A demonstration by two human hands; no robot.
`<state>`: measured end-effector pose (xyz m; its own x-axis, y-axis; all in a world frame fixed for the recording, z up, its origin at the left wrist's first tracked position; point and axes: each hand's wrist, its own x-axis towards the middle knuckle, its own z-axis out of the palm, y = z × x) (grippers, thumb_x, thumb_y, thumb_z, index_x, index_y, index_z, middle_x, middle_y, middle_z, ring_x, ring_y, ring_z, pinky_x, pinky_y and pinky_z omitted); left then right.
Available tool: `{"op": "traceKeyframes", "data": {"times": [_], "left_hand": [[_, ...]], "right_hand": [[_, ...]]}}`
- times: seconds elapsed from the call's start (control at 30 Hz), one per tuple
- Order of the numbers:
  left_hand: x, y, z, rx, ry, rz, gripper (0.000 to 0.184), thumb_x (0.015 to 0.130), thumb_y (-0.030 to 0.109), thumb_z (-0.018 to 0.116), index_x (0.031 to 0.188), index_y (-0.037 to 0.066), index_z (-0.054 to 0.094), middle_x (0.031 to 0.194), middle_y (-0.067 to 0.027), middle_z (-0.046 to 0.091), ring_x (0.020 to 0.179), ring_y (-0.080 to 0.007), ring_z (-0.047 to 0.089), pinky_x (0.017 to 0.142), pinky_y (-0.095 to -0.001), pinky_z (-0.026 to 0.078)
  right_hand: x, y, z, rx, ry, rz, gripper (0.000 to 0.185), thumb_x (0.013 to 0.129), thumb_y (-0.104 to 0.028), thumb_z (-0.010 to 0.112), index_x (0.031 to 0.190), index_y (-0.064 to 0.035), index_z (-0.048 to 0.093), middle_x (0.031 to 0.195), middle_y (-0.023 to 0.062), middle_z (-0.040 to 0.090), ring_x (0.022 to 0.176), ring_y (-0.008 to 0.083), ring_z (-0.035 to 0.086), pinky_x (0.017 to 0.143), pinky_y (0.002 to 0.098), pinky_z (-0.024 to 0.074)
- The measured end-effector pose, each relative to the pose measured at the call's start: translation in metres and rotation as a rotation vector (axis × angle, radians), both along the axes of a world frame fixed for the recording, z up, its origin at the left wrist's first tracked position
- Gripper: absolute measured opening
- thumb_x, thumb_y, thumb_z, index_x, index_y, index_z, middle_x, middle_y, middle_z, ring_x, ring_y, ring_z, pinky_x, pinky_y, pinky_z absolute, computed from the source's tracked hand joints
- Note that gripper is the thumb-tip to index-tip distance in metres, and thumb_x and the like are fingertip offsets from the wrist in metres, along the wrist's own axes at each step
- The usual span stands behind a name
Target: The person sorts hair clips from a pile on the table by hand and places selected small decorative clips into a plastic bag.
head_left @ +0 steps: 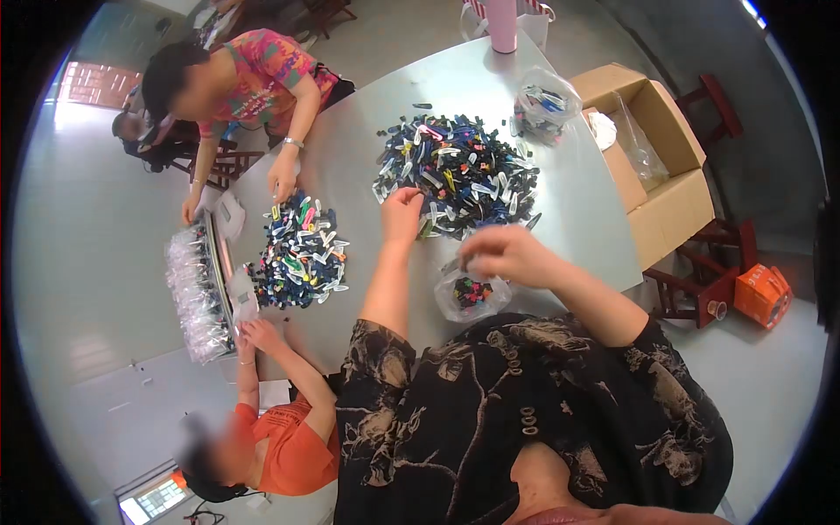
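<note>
A large heap of small hair clips point(477, 166), mostly black, blue and white, lies on the grey table point(363, 114). At the heap's near left edge is my left hand point(402, 217), its fingertips pinched together; whatever lies between them is too small to name. My right hand point(512, 254) is over a clear plastic bag point(446, 302) with dark, pink and red pieces inside. Its fingers are bent and blurred, so their grip is unclear.
Left is a smaller clip pile point(302, 254), beside a rack of clear packets point(194, 297). Two people work there, in a patterned shirt point(262, 74) and an orange shirt point(297, 451). A filled bag point(544, 105), pink bottle point(502, 24) and cardboard box point(669, 219) are right.
</note>
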<state>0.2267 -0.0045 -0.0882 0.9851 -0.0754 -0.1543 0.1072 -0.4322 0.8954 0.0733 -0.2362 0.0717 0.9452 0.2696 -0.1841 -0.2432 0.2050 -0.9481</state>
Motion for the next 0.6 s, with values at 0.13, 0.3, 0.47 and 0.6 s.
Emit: {"op": "traceKeyframes", "data": {"times": [0.13, 0.3, 0.47, 0.6], "left_hand": [[-0.013, 0.012, 0.022, -0.05, 0.075, 0.033, 0.018, 0.085, 0.013, 0.072, 0.098, 0.0, 0.072, 0.09, -0.0064, 0.073, 0.08, -0.0135, 0.065, 0.076, -0.0285, 0.052], [-0.065, 0.01, 0.111, -0.143, 0.001, -0.001, 0.019, 0.09, 0.014, 0.072, 0.103, 0.0, 0.068, 0.084, -0.0002, 0.067, 0.071, -0.0071, 0.056, 0.066, -0.024, 0.047], [-0.145, 0.004, 0.175, -0.001, -0.172, -0.235, 0.014, 0.091, 0.013, 0.072, 0.095, 0.001, 0.066, 0.086, 0.0003, 0.063, 0.07, -0.0065, 0.054, 0.063, -0.023, 0.045], [-0.167, -0.008, 0.188, 0.234, -0.148, -0.384, 0.014, 0.09, 0.012, 0.072, 0.093, 0.0, 0.067, 0.086, -0.0019, 0.062, 0.068, -0.0073, 0.054, 0.061, -0.0227, 0.044]], "right_hand": [[-0.005, 0.004, -0.023, -0.268, -0.136, 0.208, 0.021, 0.088, -0.003, 0.068, 0.109, -0.0039, 0.072, 0.085, 0.0045, 0.071, 0.066, 0.0066, 0.062, 0.061, 0.023, 0.0506], [-0.003, -0.021, -0.035, -0.155, 0.116, -0.027, 0.022, 0.092, -0.007, 0.066, 0.113, -0.0027, 0.07, 0.085, 0.0018, 0.069, 0.069, 0.0063, 0.061, 0.062, 0.0232, 0.05], [-0.01, -0.034, -0.044, -0.113, 0.181, -0.136, 0.02, 0.092, -0.007, 0.066, 0.11, -0.0019, 0.07, 0.084, -0.0008, 0.065, 0.068, 0.0058, 0.056, 0.061, 0.0223, 0.0479], [-0.014, -0.027, -0.051, -0.065, 0.229, -0.14, 0.02, 0.092, -0.008, 0.067, 0.11, -0.0014, 0.07, 0.083, -0.0009, 0.065, 0.066, 0.006, 0.056, 0.06, 0.0222, 0.0473]]}}
